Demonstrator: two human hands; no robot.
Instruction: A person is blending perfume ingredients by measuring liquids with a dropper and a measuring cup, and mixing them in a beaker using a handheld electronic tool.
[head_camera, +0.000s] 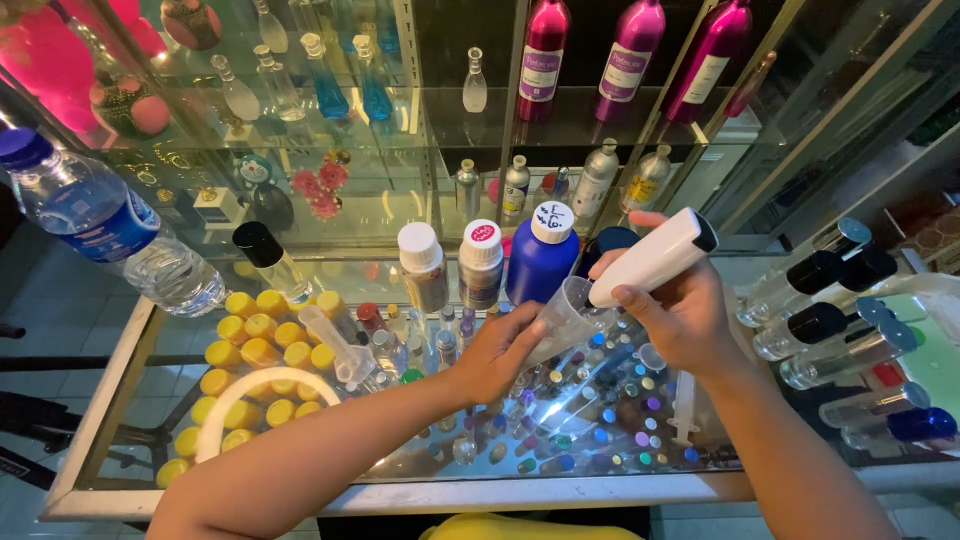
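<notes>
A small clear plastic cup (567, 312) is tilted above the glass counter (560, 490), gripped by the left hand (497, 355). Its rim meets the mouth of a white bottle (652, 258), which the right hand (680, 318) clasps and tips downward. Just behind stand a blue bottle (540, 258) and two white-capped bottles (452, 265). Yellow caps (255, 345) lie to the left.

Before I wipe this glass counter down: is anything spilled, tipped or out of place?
No spill shows. One water bottle lies on its side at the counter's far left, partly overhanging the edge; the other bottles there stand upright.
</notes>
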